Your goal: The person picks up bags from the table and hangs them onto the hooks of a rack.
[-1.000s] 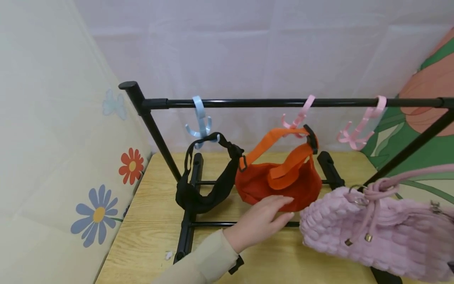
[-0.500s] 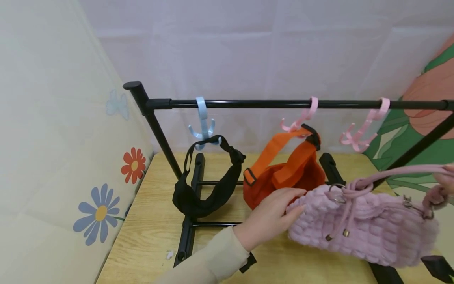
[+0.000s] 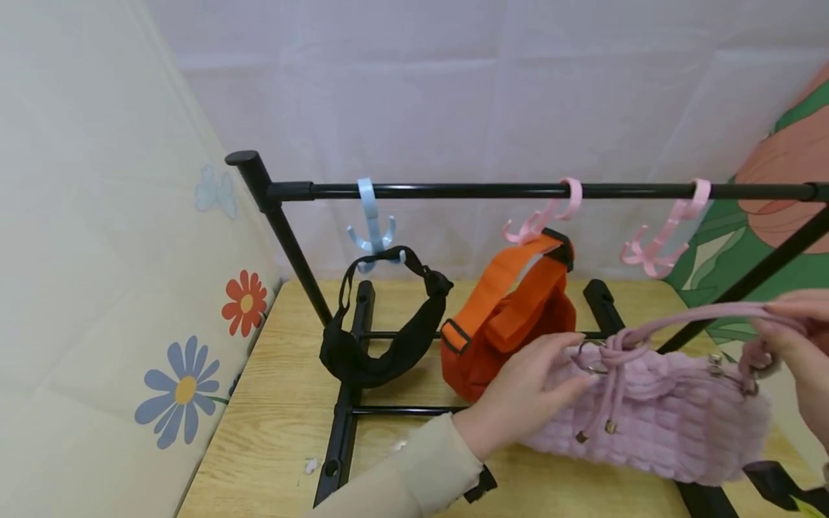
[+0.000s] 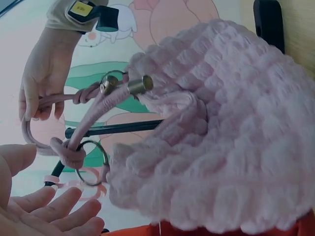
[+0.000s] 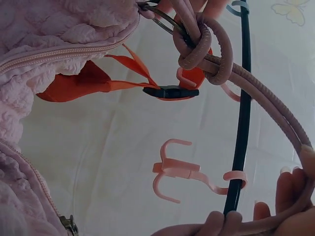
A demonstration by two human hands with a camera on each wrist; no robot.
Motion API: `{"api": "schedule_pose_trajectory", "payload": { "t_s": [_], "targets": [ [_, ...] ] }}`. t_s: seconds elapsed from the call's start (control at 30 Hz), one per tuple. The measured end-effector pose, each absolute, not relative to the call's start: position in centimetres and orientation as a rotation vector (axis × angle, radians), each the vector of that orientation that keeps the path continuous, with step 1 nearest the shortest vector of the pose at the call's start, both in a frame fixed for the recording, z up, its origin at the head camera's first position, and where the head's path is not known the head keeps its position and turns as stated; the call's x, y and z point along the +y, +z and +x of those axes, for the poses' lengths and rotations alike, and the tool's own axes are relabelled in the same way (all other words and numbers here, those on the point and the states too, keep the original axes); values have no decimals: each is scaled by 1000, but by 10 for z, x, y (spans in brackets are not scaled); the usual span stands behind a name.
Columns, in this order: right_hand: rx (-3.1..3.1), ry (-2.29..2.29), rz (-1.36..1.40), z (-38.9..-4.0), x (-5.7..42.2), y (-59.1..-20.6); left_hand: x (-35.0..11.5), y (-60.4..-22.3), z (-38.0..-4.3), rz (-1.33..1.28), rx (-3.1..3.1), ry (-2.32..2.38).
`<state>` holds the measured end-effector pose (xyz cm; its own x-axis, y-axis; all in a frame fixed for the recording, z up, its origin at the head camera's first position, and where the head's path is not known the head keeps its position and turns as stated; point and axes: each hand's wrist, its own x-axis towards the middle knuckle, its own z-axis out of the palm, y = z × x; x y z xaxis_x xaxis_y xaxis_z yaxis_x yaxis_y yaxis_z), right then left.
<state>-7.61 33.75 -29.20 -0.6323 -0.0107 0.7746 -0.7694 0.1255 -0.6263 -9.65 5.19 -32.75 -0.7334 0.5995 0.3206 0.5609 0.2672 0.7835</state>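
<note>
A pink puffy quilted handbag hangs tilted in front of the rack at the right of the head view. Its cord handle is knotted through metal rings. My right hand grips this handle near its right part, fingers curled round the cord, as the right wrist view also shows. My left hand is at the bag's left end, close to the handle knot. Its fingers are extended and spread in the left wrist view. Behind it, an orange bag hangs from a pink hook.
A black rack bar runs across above the wooden table. A black bag hangs on a blue hook at left. Another pink hook hangs at right, with nothing on it.
The pink handbag has moved left, and my right hand has come into view with it. My left hand has moved right to the bag's end. The orange bag has turned on its hook.
</note>
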Motion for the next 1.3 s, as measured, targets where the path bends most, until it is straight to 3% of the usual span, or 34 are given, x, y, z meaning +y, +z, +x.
{"api": "schedule_pose_trajectory", "payload": {
  "t_s": [0.33,0.57,0.87,1.17,1.3],
  "targets": [
    [-1718,1791,823,-73,308,-286,67,-321,-97,1074,2392,1501],
    [-2017,1511,655,-67,292,-284,76,-316,-99,1046,2348,1535],
    [-1963,1639,780,-70,286,-288,81,-315,-102,1006,2333,1578],
    [-2285,1284,329,-67,296,-308,83,-307,-102,1047,2330,1706],
    [-2344,1285,275,-67,306,-325,83,-304,-101,1030,2333,1780]
  ]
}}
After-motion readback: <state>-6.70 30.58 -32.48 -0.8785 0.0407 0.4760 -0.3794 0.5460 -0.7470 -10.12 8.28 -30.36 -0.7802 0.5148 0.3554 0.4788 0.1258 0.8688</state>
